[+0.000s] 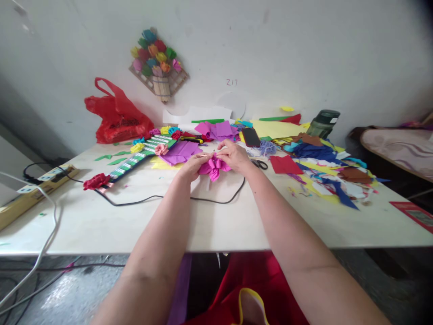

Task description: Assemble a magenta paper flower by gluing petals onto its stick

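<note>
A magenta paper flower [214, 168] with several petals is held between my two hands above the middle of the table. My left hand [196, 165] pinches its left side, fingers closed on the paper. From the right, my right hand [234, 156] has thumb and fingertips closed at the flower's upper centre. A pale strip shows below the flower. Scissors [259, 164] with black handles lie just right of my right hand. Purple crepe paper [181, 152] lies behind my left hand.
A black cable [154, 197] crosses the table under my forearms to a power strip [43, 189]. Paper roses sit on a striped board [142, 158] at left. Paper scraps [324, 162], a phone [251, 137] and a green bottle [324, 123] are at right. A red bag [118, 119] stands back left.
</note>
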The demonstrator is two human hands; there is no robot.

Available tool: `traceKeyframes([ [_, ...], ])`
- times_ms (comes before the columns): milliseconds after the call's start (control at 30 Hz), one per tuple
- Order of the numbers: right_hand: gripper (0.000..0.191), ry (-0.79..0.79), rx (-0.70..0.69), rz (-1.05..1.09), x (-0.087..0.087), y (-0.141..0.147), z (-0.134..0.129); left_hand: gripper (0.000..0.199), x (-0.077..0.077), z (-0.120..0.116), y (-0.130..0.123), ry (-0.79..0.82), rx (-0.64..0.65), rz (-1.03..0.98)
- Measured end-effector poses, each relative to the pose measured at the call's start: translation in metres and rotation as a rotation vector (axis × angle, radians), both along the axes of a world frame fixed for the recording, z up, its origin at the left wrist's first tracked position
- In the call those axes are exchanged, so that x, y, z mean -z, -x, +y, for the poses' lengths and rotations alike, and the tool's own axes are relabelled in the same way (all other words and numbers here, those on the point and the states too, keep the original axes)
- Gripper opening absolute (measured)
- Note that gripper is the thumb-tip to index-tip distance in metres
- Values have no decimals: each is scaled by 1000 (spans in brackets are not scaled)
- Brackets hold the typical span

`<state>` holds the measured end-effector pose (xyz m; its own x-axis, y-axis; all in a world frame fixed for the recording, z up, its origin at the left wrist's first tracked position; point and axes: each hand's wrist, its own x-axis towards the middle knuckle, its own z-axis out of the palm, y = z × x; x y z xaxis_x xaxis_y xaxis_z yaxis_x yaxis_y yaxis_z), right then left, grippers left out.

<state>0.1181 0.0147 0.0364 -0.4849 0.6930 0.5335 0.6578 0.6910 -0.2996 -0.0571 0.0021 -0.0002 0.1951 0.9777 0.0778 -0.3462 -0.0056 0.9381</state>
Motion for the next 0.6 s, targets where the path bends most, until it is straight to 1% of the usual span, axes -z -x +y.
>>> traceKeyframes([
  [167,15,12,-27,66,1,0,3,15,-5,-1,0,6,-7,-74],
  [300,15,20,-22,80,1,0,5,23,-11,-2,1,63,29,-84],
  [367,15,22,-20,78,2,0,5,28,-12,-2,2,69,13,-71],
  [467,16,14,-25,84,3,0,6,34,-10,-1,3,32,-19,-25],
  [600,16,-5,-19,90,4,1,6,28,-6,0,4,-7,-25,9],
])
